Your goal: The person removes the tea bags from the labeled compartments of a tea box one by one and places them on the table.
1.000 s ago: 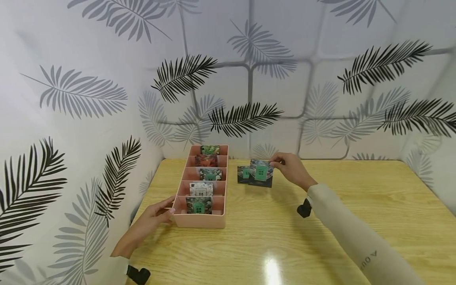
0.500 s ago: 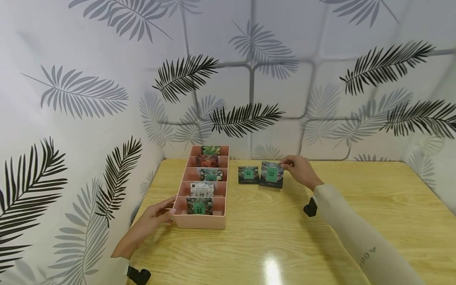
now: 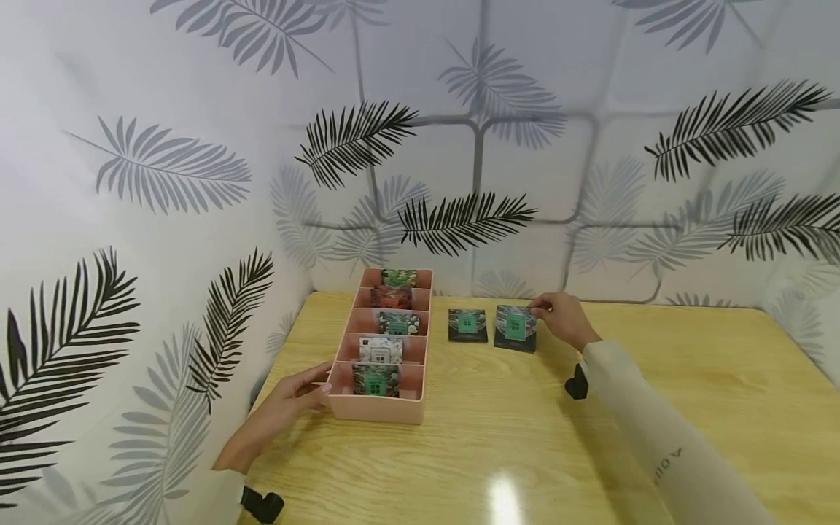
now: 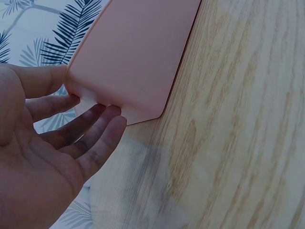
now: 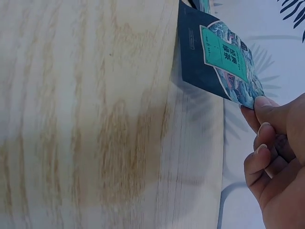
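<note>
A square dark sachet (image 3: 515, 327) with a green label is pinched by one edge between thumb and fingers of my right hand (image 3: 566, 319). In the right wrist view the sachet (image 5: 217, 57) stands tilted, its label side showing; I cannot tell whether its lower edge touches the table. A similar sachet (image 3: 467, 326) lies to its left, slightly apart. My left hand (image 3: 289, 408) holds the near left corner of a long pink divided box (image 3: 377, 410); in the left wrist view its fingertips (image 4: 119, 125) touch the box's outer wall (image 4: 138, 52).
Each of the box's several compartments holds sachets: green ones (image 3: 399, 278) at the far end, then red (image 3: 391, 297), dark green (image 3: 399, 324), white (image 3: 380, 351), and dark (image 3: 375, 380) nearest. A leaf-patterned curtain (image 3: 512, 168) hangs behind the wooden table (image 3: 472, 437).
My right hand has moved the sachet rightward, away from the other one it partly covered. That other sachet now shows whole. The left hand stays at the box, and the view has shifted slightly.
</note>
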The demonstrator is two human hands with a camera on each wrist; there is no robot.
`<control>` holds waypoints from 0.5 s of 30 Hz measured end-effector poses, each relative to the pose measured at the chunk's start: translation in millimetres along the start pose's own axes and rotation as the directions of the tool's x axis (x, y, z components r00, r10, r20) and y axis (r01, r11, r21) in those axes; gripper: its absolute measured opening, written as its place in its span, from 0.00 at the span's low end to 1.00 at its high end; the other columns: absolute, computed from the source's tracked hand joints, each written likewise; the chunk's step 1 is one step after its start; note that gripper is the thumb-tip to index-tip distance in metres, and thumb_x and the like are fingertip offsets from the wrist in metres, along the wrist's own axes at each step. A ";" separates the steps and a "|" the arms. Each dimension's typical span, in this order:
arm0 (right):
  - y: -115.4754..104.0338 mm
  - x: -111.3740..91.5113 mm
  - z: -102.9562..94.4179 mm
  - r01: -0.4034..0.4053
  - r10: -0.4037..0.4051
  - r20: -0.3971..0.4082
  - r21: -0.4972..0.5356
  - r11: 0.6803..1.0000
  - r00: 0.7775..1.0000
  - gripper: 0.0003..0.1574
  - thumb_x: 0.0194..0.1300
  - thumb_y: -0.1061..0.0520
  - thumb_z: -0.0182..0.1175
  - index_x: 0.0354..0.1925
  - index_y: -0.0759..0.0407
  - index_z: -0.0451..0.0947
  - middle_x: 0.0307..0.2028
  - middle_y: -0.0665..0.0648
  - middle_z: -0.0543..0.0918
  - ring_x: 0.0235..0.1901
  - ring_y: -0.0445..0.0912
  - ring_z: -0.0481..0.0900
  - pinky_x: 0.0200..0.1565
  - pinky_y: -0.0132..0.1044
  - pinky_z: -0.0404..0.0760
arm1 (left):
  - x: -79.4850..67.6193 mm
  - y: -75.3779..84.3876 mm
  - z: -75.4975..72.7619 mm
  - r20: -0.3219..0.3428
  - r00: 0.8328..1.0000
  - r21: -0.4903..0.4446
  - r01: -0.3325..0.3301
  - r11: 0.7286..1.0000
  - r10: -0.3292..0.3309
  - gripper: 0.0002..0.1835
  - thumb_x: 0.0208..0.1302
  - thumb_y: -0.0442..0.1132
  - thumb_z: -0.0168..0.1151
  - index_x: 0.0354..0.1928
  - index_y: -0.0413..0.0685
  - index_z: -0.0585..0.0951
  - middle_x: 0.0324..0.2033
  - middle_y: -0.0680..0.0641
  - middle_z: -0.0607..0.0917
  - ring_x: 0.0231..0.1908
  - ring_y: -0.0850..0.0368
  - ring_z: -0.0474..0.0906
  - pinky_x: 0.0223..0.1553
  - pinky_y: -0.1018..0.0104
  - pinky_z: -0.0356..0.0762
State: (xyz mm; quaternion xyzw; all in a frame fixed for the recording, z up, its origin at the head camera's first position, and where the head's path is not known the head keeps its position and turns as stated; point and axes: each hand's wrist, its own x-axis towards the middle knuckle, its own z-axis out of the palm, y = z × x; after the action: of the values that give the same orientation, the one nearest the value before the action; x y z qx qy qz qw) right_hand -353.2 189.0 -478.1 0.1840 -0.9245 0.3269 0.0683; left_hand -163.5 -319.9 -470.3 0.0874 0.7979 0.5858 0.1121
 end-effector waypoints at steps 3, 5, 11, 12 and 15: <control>3.8 1.0 3.6 -0.012 0.011 -0.009 -0.017 1.000 1.000 0.11 0.75 0.63 0.61 0.48 0.68 0.86 0.38 0.63 0.88 0.36 0.55 0.85 0.38 0.51 0.81 | 0.0 -0.3 0.4 0.004 1.000 0.006 0.006 1.000 -0.006 0.34 0.79 0.46 0.57 0.80 0.42 0.61 0.76 0.34 0.62 0.62 0.39 0.75 0.56 0.53 0.81; 5.0 2.8 5.0 -0.020 0.020 -0.008 -0.035 0.999 1.000 0.11 0.75 0.62 0.61 0.48 0.68 0.86 0.39 0.63 0.88 0.37 0.56 0.85 0.39 0.52 0.81 | -0.8 -0.5 0.4 -0.006 1.000 0.010 0.011 1.000 -0.011 0.34 0.79 0.45 0.57 0.79 0.42 0.61 0.75 0.34 0.63 0.61 0.40 0.76 0.56 0.52 0.81; 6.7 7.1 8.3 -0.099 0.100 -0.001 -0.082 0.992 0.995 0.12 0.75 0.61 0.60 0.49 0.67 0.85 0.43 0.65 0.88 0.41 0.60 0.85 0.44 0.57 0.81 | -1.9 1.2 -0.1 0.000 1.000 0.003 -0.008 1.000 0.008 0.33 0.80 0.45 0.56 0.79 0.41 0.61 0.75 0.33 0.64 0.63 0.36 0.73 0.56 0.50 0.81; 7.3 7.6 9.1 -0.112 0.112 -0.002 -0.085 0.990 0.994 0.12 0.75 0.61 0.60 0.49 0.67 0.85 0.43 0.66 0.88 0.41 0.60 0.84 0.44 0.57 0.81 | -1.6 1.0 -0.3 0.004 1.000 0.004 -0.012 1.000 0.012 0.33 0.80 0.45 0.56 0.79 0.41 0.61 0.75 0.32 0.64 0.64 0.35 0.72 0.56 0.50 0.81; 7.9 10.0 10.8 -0.125 0.126 0.008 -0.086 0.988 0.992 0.12 0.75 0.61 0.60 0.49 0.67 0.85 0.43 0.66 0.87 0.41 0.60 0.84 0.44 0.57 0.81 | -1.1 0.3 -0.5 0.005 1.000 0.001 -0.011 1.000 0.011 0.33 0.80 0.44 0.56 0.79 0.41 0.61 0.75 0.32 0.63 0.63 0.35 0.72 0.56 0.51 0.80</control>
State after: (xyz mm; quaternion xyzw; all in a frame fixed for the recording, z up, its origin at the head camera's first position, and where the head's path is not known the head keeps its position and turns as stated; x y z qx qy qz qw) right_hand -365.6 185.0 -488.6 0.1245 -0.9477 0.2897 0.0492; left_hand -162.6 -320.6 -469.8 0.0933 0.7973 0.5859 0.1108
